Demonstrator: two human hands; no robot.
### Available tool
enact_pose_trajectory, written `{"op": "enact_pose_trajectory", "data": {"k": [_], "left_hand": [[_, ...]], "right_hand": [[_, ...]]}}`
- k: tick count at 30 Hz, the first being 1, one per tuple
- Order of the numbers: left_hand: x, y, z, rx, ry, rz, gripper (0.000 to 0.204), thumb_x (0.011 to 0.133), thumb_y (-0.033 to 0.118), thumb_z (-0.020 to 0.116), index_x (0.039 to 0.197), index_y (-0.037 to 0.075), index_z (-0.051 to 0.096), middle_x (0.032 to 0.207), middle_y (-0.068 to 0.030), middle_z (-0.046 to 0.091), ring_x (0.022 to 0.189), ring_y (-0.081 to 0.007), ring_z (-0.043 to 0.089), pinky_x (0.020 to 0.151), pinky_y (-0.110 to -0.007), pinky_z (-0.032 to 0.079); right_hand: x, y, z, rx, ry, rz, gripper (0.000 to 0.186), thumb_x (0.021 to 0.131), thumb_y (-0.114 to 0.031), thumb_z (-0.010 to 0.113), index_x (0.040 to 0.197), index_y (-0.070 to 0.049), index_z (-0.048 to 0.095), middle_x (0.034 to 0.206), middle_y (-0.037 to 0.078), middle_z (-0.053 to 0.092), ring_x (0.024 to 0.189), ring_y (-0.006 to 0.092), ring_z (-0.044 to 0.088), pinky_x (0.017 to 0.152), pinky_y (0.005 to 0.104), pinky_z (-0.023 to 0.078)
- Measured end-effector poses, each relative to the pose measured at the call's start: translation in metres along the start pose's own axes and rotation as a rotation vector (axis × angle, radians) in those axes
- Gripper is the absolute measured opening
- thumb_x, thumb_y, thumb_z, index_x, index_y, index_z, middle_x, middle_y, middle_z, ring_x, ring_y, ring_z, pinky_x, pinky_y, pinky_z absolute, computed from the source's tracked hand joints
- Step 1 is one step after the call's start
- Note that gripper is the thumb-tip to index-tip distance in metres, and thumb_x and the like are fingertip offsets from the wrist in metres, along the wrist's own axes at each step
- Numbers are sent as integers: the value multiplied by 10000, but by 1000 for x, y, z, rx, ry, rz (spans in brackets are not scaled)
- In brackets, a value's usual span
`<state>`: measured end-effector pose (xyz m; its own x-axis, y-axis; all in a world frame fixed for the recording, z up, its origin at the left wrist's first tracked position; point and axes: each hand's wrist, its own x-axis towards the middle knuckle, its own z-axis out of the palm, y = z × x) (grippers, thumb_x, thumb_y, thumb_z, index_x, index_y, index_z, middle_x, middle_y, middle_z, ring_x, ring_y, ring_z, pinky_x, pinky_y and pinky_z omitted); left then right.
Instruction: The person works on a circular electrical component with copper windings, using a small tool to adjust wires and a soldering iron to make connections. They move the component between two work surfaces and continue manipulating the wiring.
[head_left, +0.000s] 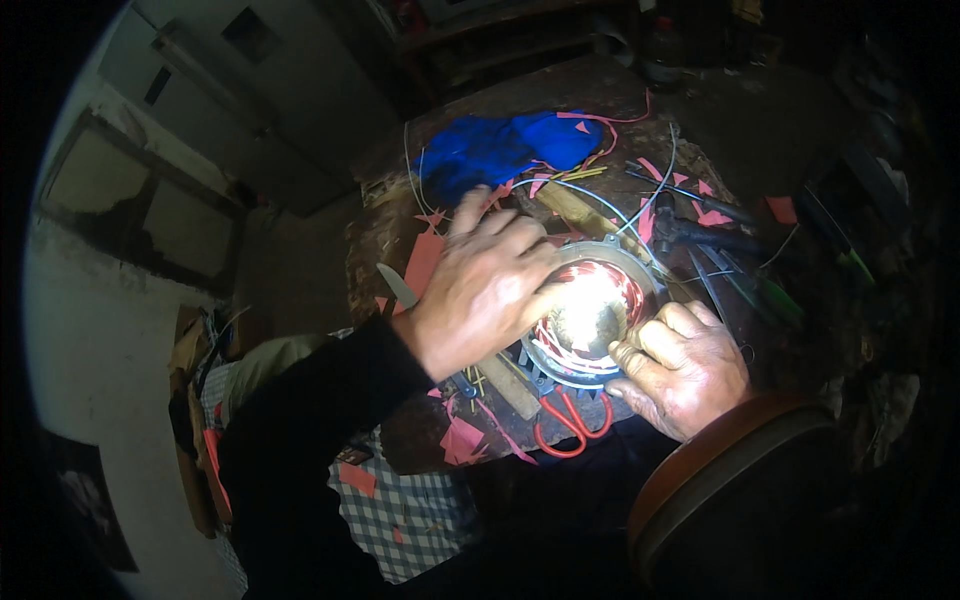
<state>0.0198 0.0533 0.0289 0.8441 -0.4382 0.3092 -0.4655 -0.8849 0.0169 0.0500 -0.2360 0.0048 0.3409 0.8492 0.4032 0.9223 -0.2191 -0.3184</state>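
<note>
A round grey metal motor housing [655, 272] sits on the worktable, with red and pale wire windings [632, 290] around its inner wall. Bright light washes out its middle. My left hand [490, 270] reaches across its left side, fingers stretched out and apart toward the far side; the fingertips are slightly blurred, beside pink paper scraps. Curled fingers of my right hand [680, 365] grip the housing's near right rim, thumb low against it. Red-handled scissors [565, 425] lie at the near side of the housing, their blades hidden.
A blue cloth [480, 150] lies at the table's far side. Pink paper pieces [424, 262] are scattered about. Right of the housing lie a dark hammer-like tool [672, 228] and green-handled pliers [765, 298]. Loose pale wires [600, 198] arch behind it. A wooden strip [508, 388] rests nearer.
</note>
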Motion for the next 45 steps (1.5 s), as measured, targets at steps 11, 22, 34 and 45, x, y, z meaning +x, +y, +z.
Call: {"op": "enact_pose_trajectory", "data": {"k": [11, 22, 34, 45], "left_hand": [[-59, 56, 50, -339, 25, 173, 768, 913, 402, 868, 1500, -42, 651, 1326, -198, 790, 1251, -323, 769, 1193, -533, 552], [-58, 52, 71, -326, 186, 231, 632, 976, 469, 848, 1361, -16, 724, 1148, -144, 800, 1033, -281, 781, 1028, -466, 625], [-55, 46, 83, -343, 327, 302, 459, 979, 344, 833, 1261, -11, 766, 1055, -114, 773, 913, -234, 765, 920, -396, 650], [-57, 46, 81, -322, 322, 298, 527, 956, 419, 856, 1251, -10, 778, 1060, -112, 784, 934, -253, 776, 927, -410, 661]], "right_hand": [[-13, 7, 2, 45, 38, 51, 401, 839, -257, 926, 1147, -23, 819, 1112, 92, 729, 994, 302, 682, 882, 444, 551], [0, 22, -21, -17, 33, 76, 414, 798, -203, 944, 1156, -39, 815, 1189, 113, 760, 1059, 327, 721, 934, 468, 546], [0, 2, 2, -111, -74, -18, 383, 776, -275, 924, 1036, -10, 831, 1083, 102, 756, 1135, 298, 723, 1153, 570, 546], [9, 3, -19, -3, 21, 182, 340, 829, -67, 911, 1163, -40, 854, 1052, 90, 775, 953, 260, 765, 895, 424, 586]]}}
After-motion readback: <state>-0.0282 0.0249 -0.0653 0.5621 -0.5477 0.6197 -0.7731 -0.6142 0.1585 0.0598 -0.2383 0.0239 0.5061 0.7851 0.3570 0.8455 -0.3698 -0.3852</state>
